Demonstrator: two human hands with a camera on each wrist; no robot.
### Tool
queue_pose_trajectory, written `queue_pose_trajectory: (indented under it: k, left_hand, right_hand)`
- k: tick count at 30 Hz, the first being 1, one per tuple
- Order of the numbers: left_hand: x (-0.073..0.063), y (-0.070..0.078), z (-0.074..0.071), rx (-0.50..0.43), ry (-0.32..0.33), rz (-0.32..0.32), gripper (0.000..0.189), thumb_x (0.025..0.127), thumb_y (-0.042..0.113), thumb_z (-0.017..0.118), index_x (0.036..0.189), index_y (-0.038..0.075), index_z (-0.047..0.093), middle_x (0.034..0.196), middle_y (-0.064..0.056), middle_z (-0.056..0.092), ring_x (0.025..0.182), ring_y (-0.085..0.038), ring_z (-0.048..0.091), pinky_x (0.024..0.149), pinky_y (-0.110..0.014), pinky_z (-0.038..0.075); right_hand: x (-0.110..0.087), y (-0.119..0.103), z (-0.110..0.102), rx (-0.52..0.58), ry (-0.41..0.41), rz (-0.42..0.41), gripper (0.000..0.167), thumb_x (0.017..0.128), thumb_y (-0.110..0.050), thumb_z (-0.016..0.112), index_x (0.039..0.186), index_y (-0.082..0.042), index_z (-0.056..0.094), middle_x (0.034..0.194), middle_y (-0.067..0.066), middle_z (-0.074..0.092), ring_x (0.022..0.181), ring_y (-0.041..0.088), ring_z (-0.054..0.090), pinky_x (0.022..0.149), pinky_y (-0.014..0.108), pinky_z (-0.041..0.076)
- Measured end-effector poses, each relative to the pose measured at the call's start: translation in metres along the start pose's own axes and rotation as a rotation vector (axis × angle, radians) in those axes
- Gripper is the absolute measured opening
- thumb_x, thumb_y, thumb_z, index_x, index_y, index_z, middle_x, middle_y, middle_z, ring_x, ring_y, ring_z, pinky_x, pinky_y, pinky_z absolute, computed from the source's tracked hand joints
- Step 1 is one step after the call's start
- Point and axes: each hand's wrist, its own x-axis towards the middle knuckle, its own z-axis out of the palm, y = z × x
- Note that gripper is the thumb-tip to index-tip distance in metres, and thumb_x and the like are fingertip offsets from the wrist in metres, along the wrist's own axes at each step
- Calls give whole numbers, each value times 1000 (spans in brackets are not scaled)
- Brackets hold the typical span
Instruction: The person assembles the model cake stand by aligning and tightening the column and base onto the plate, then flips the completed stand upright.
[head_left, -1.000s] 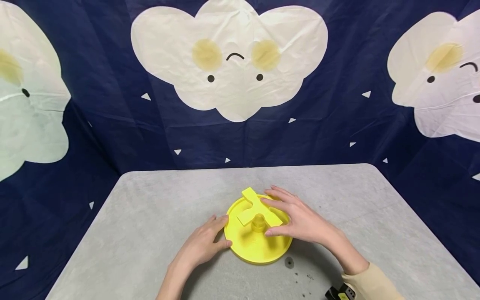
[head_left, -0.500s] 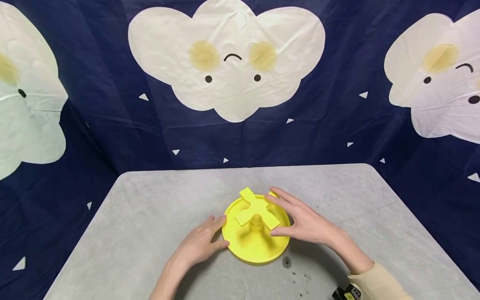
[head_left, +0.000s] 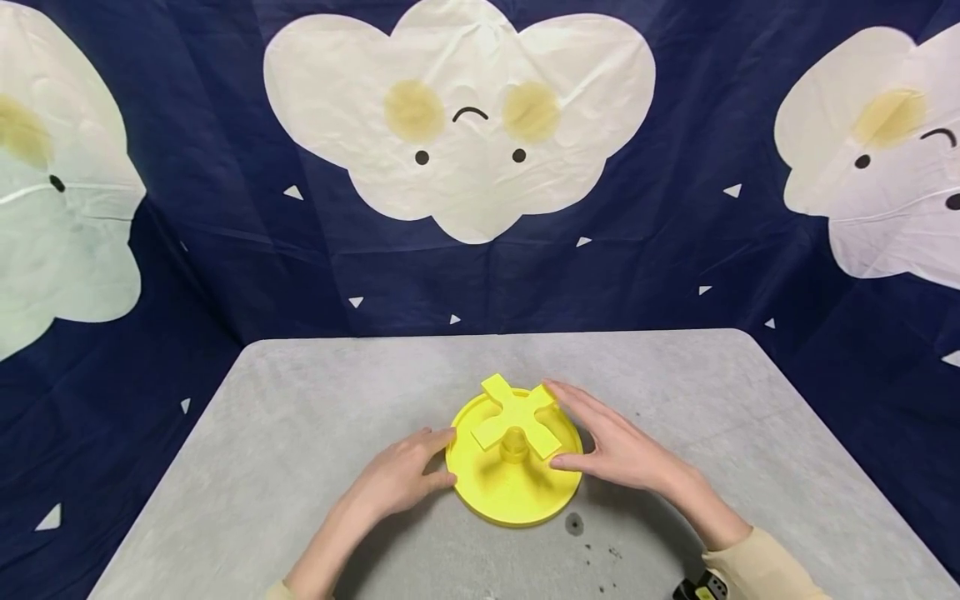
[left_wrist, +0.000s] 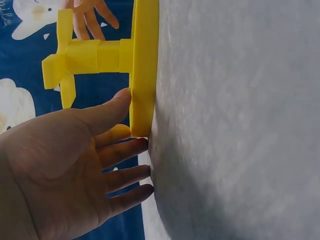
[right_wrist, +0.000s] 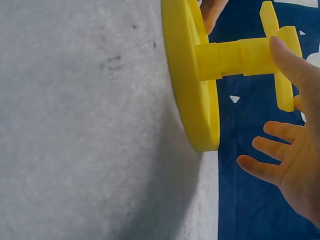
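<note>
A yellow round base [head_left: 513, 504] with a raised rim lies flat on the table in the head view. From its middle rises a short yellow post [right_wrist: 232, 57], topped by a yellow cross-shaped piece [head_left: 517, 421]. My left hand [head_left: 397, 477] is at the base's left edge. In the left wrist view its thumb [left_wrist: 117, 102] touches the rim while the other fingers extend beside it, nearly straight. My right hand [head_left: 626, 450] is spread around the right side of the cross, fingers loosely bent. Whether its thumb [right_wrist: 285, 55] or fingertips touch the cross is hard to tell.
The grey table [head_left: 360, 379] has rounded far corners. Dark blue cloth [head_left: 300, 275] with white cloud prints hangs behind it and on both sides. A dark round spot [head_left: 574, 523] marks the tabletop right of the base. A small black device [head_left: 701, 587] is by the right sleeve.
My right hand has shifted a little to the right, away from the cross, uncovering the arm its fingers hid before. The base and my left hand stay about where they were.
</note>
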Motion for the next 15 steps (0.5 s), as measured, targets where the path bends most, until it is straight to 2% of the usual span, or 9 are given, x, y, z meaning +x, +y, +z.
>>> queue_pose_trajectory:
  k: [3,6,10,15]
  left_hand:
    - [5,-1,0,5,22,5,59,92,29,77,145,8,60,147,-11,62,142,-37,53,120,-56,42]
    - [10,-2,0,15,53,16,55,92,27,77,141,8,63,142,-10,66,136,-34,59,117,-54,47]
    - [16,-3,1,29,90,9,49,93,27,76,137,8,67,136,-9,70,132,-33,63,113,-53,50]
    - [22,-5,1,56,142,-3,45,92,27,77,134,9,70,131,-10,73,127,-34,66,108,-54,54]
  right_hand:
    - [-2,5,1,-9,8,57,97,87,-64,72,164,-38,20,169,-3,34,154,27,38,121,58,41]
    - [-3,11,3,-30,23,101,95,88,-61,72,163,-42,18,166,-1,40,147,27,49,114,59,47]
    - [-4,19,6,-57,42,132,91,90,-57,73,163,-39,23,155,4,53,131,26,63,101,57,56]
    - [-2,27,9,-72,45,178,86,91,-60,70,163,-33,30,140,6,64,117,23,69,90,49,61]
